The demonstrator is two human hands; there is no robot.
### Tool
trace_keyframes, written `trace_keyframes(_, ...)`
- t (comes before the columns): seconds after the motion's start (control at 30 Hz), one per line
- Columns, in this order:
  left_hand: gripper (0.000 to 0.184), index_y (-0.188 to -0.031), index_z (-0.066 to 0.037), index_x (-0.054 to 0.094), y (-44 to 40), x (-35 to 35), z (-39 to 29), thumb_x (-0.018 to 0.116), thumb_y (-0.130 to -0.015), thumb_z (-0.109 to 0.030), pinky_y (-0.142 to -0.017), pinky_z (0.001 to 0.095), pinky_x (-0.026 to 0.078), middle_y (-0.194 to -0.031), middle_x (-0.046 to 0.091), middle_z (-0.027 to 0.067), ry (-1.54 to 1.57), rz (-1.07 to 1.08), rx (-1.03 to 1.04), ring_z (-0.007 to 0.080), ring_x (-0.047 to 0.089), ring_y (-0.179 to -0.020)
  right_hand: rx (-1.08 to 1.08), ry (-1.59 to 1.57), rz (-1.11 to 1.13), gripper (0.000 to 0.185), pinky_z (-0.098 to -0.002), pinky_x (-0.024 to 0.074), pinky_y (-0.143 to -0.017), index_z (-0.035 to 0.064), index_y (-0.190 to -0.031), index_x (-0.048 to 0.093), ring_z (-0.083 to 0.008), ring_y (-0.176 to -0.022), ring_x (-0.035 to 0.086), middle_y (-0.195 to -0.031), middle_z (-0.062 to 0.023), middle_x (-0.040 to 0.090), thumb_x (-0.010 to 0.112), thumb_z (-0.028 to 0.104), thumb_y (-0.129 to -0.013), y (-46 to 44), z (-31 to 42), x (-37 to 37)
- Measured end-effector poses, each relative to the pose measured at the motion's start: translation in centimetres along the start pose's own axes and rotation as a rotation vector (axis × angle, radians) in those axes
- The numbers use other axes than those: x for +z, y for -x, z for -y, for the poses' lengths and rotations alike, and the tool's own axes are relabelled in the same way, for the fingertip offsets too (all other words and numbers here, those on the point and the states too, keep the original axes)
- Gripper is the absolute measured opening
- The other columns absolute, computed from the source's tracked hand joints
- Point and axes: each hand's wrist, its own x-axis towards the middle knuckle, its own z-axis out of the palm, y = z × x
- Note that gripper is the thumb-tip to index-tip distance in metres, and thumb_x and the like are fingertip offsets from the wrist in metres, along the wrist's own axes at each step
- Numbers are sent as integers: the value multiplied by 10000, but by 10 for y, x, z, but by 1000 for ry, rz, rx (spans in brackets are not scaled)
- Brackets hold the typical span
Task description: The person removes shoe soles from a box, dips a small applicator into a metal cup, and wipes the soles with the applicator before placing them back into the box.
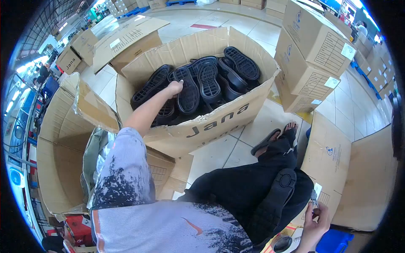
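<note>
Black sole [188, 98] lies against the left fingers [180, 83].

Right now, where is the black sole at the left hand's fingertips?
In the head view, the black sole is above centre, inside the open Jana box among other soles, touching the left hand.

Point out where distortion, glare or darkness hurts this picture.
Head view: fisheye distortion bows the row of equipment along the left edge, and the frame corners fall to black; head view: lights at upper right glare white; head view: the black trousers lose detail, though the black soles in the carton show clear grid patterns.
</note>
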Motion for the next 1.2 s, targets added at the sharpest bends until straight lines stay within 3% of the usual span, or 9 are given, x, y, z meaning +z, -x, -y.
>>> trace_keyframes(0.23,667,-1039,83,587,100,-45,-57,307,-927,-513,-873,450,425,-948,584,323,-336,-282,577,446,529,-1028,43,168,7,170,-306,414,-493,29,-830,616,-186,-524,523,-598,-73,551,736,94,-729,15,-36,-1)
trace_keyframes(0.27,513,-992,33,632,157,-38,-79,338,-960,-386,-720,398,477,-818,630,257,-198,-427,978,360,618,-811,86,172,-36,169,-312,421,-515,39,-835,621,-180,-544,530,-609,-72,556,736,104,-731,12,-24,-1)
trace_keyframes(0.33,299,-903,-37,666,256,-4,-100,447,-951,-235,-554,199,412,-689,593,33,330,58,851,62,504,-580,168,123,-42,181,-306,417,-525,44,-842,626,-170,-546,526,-620,-61,567,742,123,-727,8,-19,-2)
trace_keyframes(0.37,249,-910,-41,666,284,34,-96,491,-934,-217,-548,233,436,-708,615,24,365,293,893,98,532,-562,168,107,-55,187,-300,414,-523,41,-841,627,-167,-541,524,-618,-58,568,742,134,-727,8,-23,-1)
trace_keyframes(0.47,433,-1116,-17,585,358,145,-107,647,-824,-330,-753,294,489,-812,629,132,-76,730,884,230,621,-767,160,93,-90,198,-290,406,-518,34,-834,626,-160,-539,524,-598,-52,565,743,154,-729,15,-28,-2)
trace_keyframes(0.57,654,-1343,-178,409,395,188,-124,651,-736,-206,-1046,450,284,-1388,343,113,-351,330,1707,286,317,-1290,143,160,-85,189,-283,406,-519,29,-822,627,-153,-542,526,-593,-53,573,740,149,-731,26,-38,-15)
trace_keyframes(0.9,798,-1372,-150,353,394,232,-123,700,-660,-252,-1092,476,223,-1331,439,76,-610,495,2518,234,412,-1241,591,-592,-299,235,-220,417,-550,0,-886,567,-77,-604,528,-666,-57,592,523,227,-930,90,-83,-35)
trace_keyframes(1.1,1016,-1358,-97,344,402,163,-158,839,-486,-268,-1002,411,365,-1232,500,113,-270,971,1816,255,493,-1139,930,-460,-475,339,-221,423,-538,-4,-830,619,-81,-566,523,-650,-53,606,518,306,-925,172,-184,-44)
trace_keyframes(1.2,1084,-1419,-70,192,378,162,-129,817,-599,-404,-945,386,425,-1201,485,173,553,1184,1124,263,515,-1096,1310,66,-74,392,-296,472,-579,15,-760,658,-177,-620,610,-679,-121,640,614,399,-828,253,-246,-17)
